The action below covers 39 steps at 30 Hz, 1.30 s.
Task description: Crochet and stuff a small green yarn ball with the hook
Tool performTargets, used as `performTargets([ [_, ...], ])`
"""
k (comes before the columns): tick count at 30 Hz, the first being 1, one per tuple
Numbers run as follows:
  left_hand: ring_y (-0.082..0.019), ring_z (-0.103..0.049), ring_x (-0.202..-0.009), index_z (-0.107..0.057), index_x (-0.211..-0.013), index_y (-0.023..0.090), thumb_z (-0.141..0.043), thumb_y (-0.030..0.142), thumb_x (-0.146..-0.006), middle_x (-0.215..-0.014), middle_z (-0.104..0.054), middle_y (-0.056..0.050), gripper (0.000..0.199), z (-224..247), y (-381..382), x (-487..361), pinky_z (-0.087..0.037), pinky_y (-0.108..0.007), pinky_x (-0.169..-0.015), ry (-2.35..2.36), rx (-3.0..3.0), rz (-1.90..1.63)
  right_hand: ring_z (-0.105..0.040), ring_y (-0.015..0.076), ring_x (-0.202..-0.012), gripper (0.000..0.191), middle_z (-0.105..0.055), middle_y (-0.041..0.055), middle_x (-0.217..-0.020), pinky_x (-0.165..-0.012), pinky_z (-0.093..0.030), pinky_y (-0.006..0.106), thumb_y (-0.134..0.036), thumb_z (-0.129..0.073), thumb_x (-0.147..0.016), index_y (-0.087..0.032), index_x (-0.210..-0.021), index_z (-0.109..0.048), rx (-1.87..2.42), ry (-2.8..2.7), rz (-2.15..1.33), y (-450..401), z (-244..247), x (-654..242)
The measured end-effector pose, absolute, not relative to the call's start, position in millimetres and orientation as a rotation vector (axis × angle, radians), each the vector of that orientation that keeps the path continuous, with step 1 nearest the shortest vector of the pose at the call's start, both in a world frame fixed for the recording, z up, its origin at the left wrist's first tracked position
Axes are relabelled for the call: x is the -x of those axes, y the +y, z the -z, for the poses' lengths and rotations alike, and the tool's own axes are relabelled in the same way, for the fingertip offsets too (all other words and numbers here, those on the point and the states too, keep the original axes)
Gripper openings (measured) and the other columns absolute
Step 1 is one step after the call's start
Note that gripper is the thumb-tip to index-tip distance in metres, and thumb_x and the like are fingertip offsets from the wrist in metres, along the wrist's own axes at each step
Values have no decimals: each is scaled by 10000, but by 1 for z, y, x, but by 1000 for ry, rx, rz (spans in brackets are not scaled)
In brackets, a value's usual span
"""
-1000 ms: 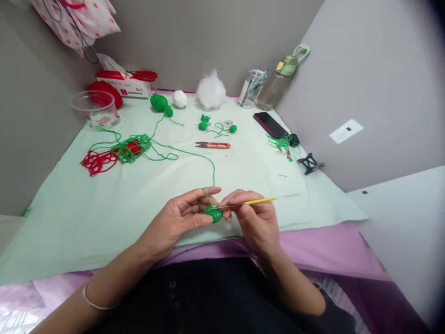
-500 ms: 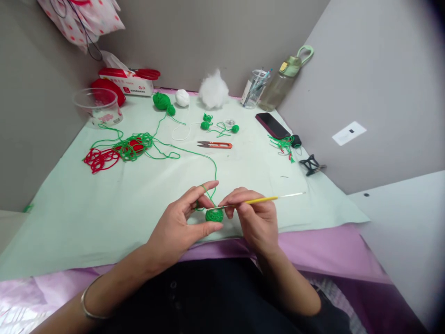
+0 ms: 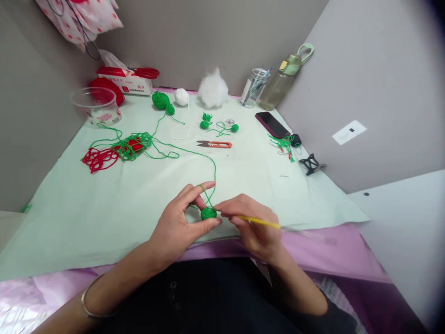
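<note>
Between thumb and fingers my left hand (image 3: 179,220) pinches a small round green crochet piece (image 3: 209,213) above the front of the table. Green yarn (image 3: 214,169) loops over its raised index finger and trails back across the cloth. My right hand (image 3: 255,222) is closed around a crochet hook with a yellow handle (image 3: 262,222), held like a pen. The hook's tip end is at the piece's upper right edge, partly hidden by the fingers; its far end is smeared by motion.
Orange thread snips (image 3: 222,144) lie mid-table, behind them small green crochet balls (image 3: 205,125). Tangled red and green yarn (image 3: 130,147) is at left, near a clear plastic tub (image 3: 95,104). White stuffing (image 3: 213,89), a bottle (image 3: 278,86) and a phone (image 3: 273,125) stand or lie farther back.
The hook has tilted, its far end swinging down to the right with my right hand. The green piece has shifted slightly left and turned a little in my left hand.
</note>
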<state>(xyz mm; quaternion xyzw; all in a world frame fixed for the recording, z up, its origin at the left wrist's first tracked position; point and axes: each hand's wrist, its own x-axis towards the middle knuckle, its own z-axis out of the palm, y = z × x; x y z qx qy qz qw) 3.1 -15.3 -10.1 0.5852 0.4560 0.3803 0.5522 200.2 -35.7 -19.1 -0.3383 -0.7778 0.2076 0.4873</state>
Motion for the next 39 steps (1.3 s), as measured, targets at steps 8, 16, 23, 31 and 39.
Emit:
performTargets([
  [8,-195,-566,-979,-646,-1388,282,-701,365,-928,-1025,-566,-26,471,16,-29,-9,-460,-304,-943,963,-1194,-1005,-752,250,-964,382,-778,83,-1075,-831,-656,384,-101,-689,-904,-318,-1214,-736,972,-1953,-93,-50,28,-191],
  [16,-185,-579,-1064,-662,-1367,254,-879,214,-738,-1109,-640,-39,666,7,-19,-8,-430,-288,-982,635,-559,-783,-753,221,-913,390,-776,50,-1086,-709,-664,352,-162,-687,-927,-373,-1252,-731,814,-1817,-153,-47,38,-195],
  [23,-158,-567,-984,-605,-1432,257,-900,202,-697,-1026,-626,-14,794,7,-13,-6,-409,-283,-957,658,-639,-796,-738,219,-850,223,-797,65,-968,-660,-620,373,-300,-624,-991,-345,-1143,-780,731,-1421,-639,-37,38,-185],
  [31,-123,-503,-724,-675,-1351,189,-782,290,-810,-867,-591,-12,561,9,-11,-1,-417,-259,-675,637,-688,-819,-691,179,-688,157,-778,55,-884,-637,-592,349,-319,-645,-976,-279,-1010,-793,795,-1281,-849,-35,32,-193],
  [39,-130,-589,-709,-705,-1310,184,-624,330,-952,-862,-686,-47,395,14,-10,1,-474,-259,-690,587,-711,-741,-612,114,-532,165,-725,24,-722,-506,-512,241,-372,-748,-895,-213,-854,-770,752,-1013,-1182,-27,21,-194],
])
